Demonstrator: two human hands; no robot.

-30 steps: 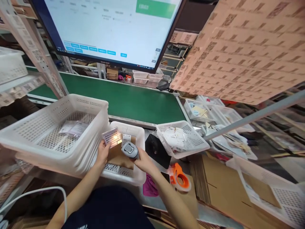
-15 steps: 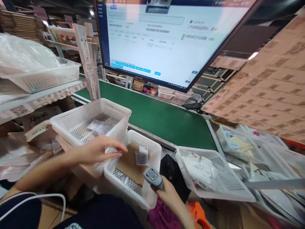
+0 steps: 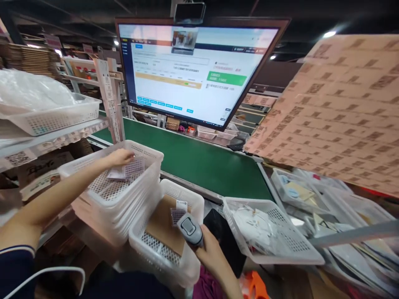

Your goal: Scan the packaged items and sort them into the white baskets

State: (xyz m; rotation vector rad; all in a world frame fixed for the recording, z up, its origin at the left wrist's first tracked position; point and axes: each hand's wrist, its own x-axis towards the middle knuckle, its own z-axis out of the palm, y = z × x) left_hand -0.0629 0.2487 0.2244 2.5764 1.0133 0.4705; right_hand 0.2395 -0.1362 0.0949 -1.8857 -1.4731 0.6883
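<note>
My left hand (image 3: pixel 122 158) reaches into the top white basket (image 3: pixel 107 200) of a stack, its fingers pinched on the edge of a small plastic packet (image 3: pixel 135 167) with a printed label. Another pale packet (image 3: pixel 116 173) lies under it on the basket's mesh floor. My right hand (image 3: pixel 209 248) is wrapped around a grey barcode scanner (image 3: pixel 190 229), which points over the lower white basket (image 3: pixel 137 241). In that basket lie a flat brown cardboard piece (image 3: pixel 160 226), a small labelled packet (image 3: pixel 177 216) and a white tag (image 3: pixel 181 204).
Behind the baskets runs a green conveyor belt (image 3: pixel 193 160), with a large monitor (image 3: pixel 174 95) above it. To the right, a white basket (image 3: pixel 299 245) holds clear-bagged white items (image 3: pixel 254 224). A black box (image 3: pixel 222 238) stands between baskets. At left, a shelf (image 3: pixel 62 139) carries another basket.
My left hand has moved from above the lower basket into the upper one and taken hold of a packet. The monitor now shows a green box and an orange row.
</note>
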